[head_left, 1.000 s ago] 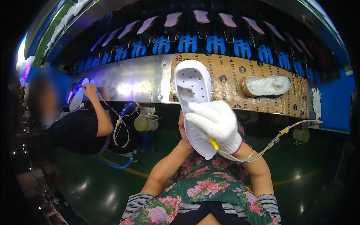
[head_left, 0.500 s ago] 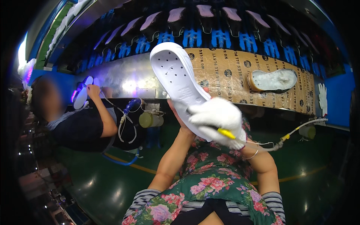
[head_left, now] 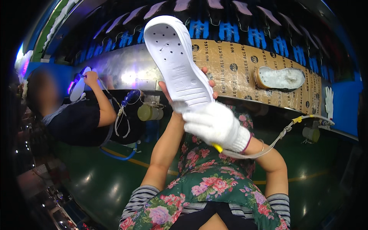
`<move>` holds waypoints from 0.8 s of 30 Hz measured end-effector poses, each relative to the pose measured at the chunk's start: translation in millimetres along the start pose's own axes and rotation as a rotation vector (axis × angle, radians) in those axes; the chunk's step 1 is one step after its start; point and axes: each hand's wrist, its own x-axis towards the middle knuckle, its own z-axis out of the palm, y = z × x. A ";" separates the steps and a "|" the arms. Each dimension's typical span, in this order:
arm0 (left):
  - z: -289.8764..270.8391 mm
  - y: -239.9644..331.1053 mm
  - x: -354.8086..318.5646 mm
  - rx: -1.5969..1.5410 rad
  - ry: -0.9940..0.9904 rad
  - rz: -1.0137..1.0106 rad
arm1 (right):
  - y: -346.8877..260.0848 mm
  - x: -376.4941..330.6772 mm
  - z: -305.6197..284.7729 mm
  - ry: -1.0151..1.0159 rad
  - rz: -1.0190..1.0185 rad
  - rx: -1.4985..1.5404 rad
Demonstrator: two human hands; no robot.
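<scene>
My bare left hand (head_left: 166,92) grips a white shoe sole (head_left: 178,73) from beneath, with the fingertips showing along its right edge. The sole is tilted up, its hollow inner side with small dark holes and ridges facing me. Over the sole's near end, my white-gloved right hand (head_left: 215,124) is closed round what looks like a brush (head_left: 179,105); its grey tip is blurred and its handle mostly hidden. A clear tube (head_left: 274,143) with yellow fittings runs from below this hand to the right.
A second, pale-coated sole (head_left: 281,78) rests on a cardboard sheet (head_left: 239,57) on the metal bench (head_left: 115,73). Behind it stand blue holders (head_left: 229,31) carrying shoe parts. At left a person (head_left: 86,103) handles another shoe. A white glove (head_left: 329,101) hangs at right.
The sole has shifted up and slightly left in view. My right hand has turned and moved left, so its brush tip now lies near the sole's left edge.
</scene>
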 end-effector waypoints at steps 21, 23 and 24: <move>24.8 32.2 50.0 0.342 -0.086 -0.471 | -11.0 -21.8 5.0 -0.014 0.077 -0.007; 16.8 34.2 50.3 0.285 -0.134 -0.491 | -17.3 -24.0 7.5 -0.055 0.121 0.143; 11.2 34.3 49.2 0.253 -0.156 -0.503 | -19.9 -22.1 5.3 -0.053 0.152 0.272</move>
